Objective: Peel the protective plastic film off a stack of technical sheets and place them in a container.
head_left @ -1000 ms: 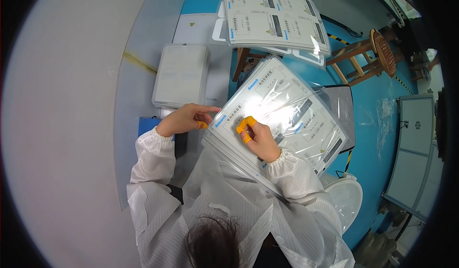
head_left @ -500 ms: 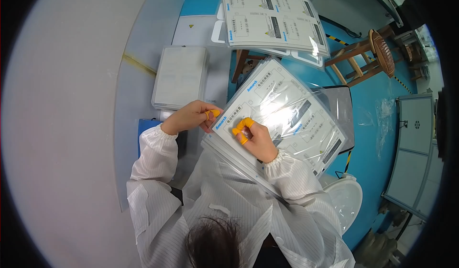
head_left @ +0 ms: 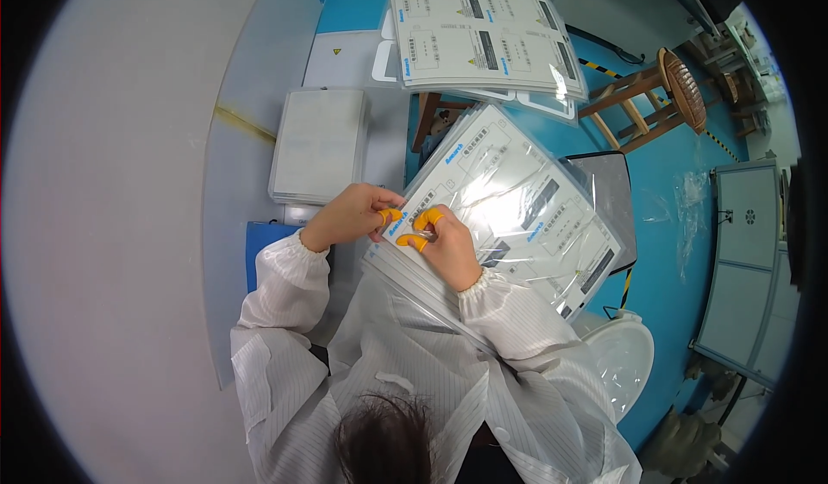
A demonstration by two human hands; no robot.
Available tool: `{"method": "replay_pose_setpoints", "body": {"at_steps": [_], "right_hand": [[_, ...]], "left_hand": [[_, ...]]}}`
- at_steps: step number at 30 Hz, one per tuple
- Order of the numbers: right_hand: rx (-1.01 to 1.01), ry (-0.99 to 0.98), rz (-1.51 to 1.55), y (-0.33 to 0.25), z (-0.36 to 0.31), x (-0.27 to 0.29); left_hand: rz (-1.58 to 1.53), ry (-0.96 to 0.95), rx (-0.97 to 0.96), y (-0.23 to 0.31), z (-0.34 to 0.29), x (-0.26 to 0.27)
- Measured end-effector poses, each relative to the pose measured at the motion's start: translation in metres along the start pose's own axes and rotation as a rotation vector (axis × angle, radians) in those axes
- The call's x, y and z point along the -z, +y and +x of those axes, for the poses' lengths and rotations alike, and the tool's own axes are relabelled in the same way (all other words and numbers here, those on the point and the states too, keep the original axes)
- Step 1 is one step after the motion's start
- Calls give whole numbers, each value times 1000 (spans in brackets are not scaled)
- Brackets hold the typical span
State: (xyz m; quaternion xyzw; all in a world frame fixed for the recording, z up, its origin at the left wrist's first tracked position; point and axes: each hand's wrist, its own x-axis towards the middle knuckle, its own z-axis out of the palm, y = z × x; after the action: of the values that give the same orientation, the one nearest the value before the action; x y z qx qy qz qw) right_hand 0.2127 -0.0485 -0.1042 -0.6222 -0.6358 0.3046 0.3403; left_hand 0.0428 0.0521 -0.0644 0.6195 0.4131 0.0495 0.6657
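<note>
The slanting stack of white rectangular printed sheets, topped with glossy clear film (head_left: 517,195), lies in front of the person, its left corner between the two hands. The bare left hand (head_left: 352,215) is nearer that corner, reaching it from outside, finger and thumb close together; whether they pinch an edge, I cannot tell. The right hand (head_left: 446,244) is over the stack's face, just inside the corner, orange-sheathed thumb and forefinger curled toward each other with little gap; any film between them is unclear. The stack's longer edges seem to slope away from the corner, down to the right.
</note>
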Motion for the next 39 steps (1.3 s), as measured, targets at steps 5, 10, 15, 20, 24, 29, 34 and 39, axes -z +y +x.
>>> {"method": "replay_pose_setpoints", "body": {"at_steps": [5, 10, 15, 20, 24, 29, 34, 39], "right_hand": [[53, -48, -20, -15, -3, 3], [39, -50, -34, -5, -2, 0], [6, -15, 17, -8, 2, 12], [27, -174, -51, -21, -10, -1], [4, -43, 12, 4, -5, 1], [-9, -96, -6, -18, -7, 9], [53, -166, -60, -10, -8, 2], [-17, -28, 33, 0, 2, 15]], "left_hand": [[-49, -19, 19, -3, 1, 2], [25, -7, 24, 2, -2, -1], [13, -6, 36, 1, -2, -2], [61, -31, 30, 4, -2, -2], [82, -26, 35, 9, -2, -6], [38, -23, 39, 3, -2, -3], [114, -48, 21, 7, -1, -4], [50, -31, 57, 7, -2, -5]]}}
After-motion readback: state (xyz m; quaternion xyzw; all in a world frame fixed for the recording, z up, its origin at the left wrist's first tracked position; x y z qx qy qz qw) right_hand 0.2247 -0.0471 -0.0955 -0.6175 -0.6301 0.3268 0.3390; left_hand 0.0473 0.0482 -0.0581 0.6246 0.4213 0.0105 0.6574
